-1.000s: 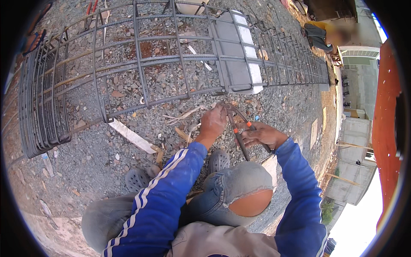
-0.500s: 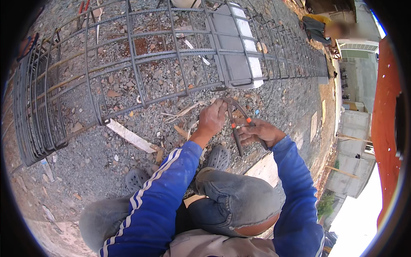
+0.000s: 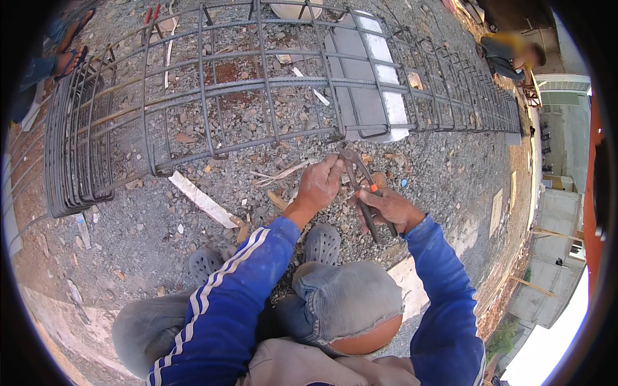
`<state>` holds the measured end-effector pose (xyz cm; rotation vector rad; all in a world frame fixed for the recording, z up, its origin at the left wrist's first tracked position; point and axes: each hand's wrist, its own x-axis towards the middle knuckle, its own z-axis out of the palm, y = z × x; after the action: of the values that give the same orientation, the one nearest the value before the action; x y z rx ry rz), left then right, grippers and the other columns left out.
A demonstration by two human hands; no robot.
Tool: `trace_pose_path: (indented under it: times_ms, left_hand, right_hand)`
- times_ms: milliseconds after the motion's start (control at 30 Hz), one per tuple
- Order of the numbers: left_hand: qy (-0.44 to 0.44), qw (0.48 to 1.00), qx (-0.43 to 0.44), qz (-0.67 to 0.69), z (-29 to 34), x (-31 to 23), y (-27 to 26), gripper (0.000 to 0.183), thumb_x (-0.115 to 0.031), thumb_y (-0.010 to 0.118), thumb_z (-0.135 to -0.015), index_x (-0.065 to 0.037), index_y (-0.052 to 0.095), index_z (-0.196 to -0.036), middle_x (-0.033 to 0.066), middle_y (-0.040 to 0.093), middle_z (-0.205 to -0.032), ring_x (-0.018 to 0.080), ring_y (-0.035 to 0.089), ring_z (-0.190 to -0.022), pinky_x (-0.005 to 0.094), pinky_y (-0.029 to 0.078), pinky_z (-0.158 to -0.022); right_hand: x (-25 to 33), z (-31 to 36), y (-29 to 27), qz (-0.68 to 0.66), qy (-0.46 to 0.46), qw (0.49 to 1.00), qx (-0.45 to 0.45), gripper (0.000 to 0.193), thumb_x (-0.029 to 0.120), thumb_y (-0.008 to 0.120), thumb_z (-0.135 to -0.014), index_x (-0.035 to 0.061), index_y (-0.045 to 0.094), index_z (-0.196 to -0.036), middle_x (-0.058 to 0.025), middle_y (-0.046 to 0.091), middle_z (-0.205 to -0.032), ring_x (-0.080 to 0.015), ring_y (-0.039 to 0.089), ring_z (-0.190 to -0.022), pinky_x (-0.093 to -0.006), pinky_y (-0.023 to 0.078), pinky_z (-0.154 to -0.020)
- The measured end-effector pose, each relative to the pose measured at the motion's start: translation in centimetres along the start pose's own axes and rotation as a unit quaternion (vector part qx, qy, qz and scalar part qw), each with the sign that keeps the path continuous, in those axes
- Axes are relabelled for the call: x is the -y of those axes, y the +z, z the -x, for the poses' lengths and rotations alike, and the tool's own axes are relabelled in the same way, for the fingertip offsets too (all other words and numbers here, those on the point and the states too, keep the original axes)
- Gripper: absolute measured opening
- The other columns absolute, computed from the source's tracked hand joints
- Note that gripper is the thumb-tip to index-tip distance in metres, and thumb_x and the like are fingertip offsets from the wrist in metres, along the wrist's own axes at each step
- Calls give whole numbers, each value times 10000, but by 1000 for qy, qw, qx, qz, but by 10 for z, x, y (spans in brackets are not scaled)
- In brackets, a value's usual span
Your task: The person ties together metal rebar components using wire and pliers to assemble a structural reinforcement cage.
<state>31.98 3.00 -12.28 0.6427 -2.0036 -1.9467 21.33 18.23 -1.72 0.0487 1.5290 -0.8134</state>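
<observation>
My right hand (image 3: pixel 391 209) is wrapped round the handles of a pair of pincers (image 3: pixel 364 172). The tool has dark grips with orange bands, and its handles sit fairly close together. Its jaws point up toward the lower bar of a long rebar cage (image 3: pixel 241 147). Right beside the jaws, my left hand (image 3: pixel 319 184) is closed in a pinch. What lies between its fingertips is too small to make out; the fingers touch or nearly touch the pincers' head. Inside the cage, just beyond the jaws, lies a grey and white block (image 3: pixel 356 80).
Stacked rebar stirrups (image 3: pixel 61 154) stand at the cage's left end. A whitish wood strip (image 3: pixel 203 202) and rubble lie on the gravel (image 3: pixel 154 238). Another person (image 3: pixel 505 56) sits at the far right; someone's sandaled foot (image 3: pixel 69 63) shows at upper left.
The pincers' handles have come closer together as my right hand closed on them. My left hand stays beside the jaws. The view has shifted, bringing feet into sight at upper left.
</observation>
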Motion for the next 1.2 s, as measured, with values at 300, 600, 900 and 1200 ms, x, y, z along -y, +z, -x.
trace_pose_path:
  times_ms: [300,600,900,1200]
  left_hand:
    - [-232,859,97,446,-13,-39,20,327,-402,553,-971,-88,566,-884,7,553,-702,136,582,-595,289,478,-552]
    - [-119,978,-113,126,-12,-23,51,369,-353,575,-958,6,549,-875,107,591,-638,236,562,-585,384,447,-581]
    - [13,992,-113,-61,-35,29,40,316,-321,635,-909,-14,567,-937,162,635,-697,373,635,-626,430,481,-586]
    - [-182,870,104,446,-16,-5,21,335,-312,698,-879,-61,574,-1062,54,638,-834,208,676,-827,335,540,-694]
  right_hand:
    - [-41,-17,38,-198,-82,973,87,286,241,678,-875,20,572,-1022,-42,590,-795,-121,574,-633,-275,499,-550]
    - [-94,-48,58,185,-394,872,-224,582,233,650,-862,-88,414,-1286,-247,550,-1196,-334,551,-1134,-406,426,-961]
    - [-113,-185,61,-16,-390,881,-269,383,125,693,-834,-19,556,-1162,-146,676,-1033,-229,657,-928,-342,510,-808]
    - [-80,-38,46,-72,-144,987,22,229,210,602,-928,-8,600,-996,-76,645,-790,-184,605,-695,-339,475,-632]
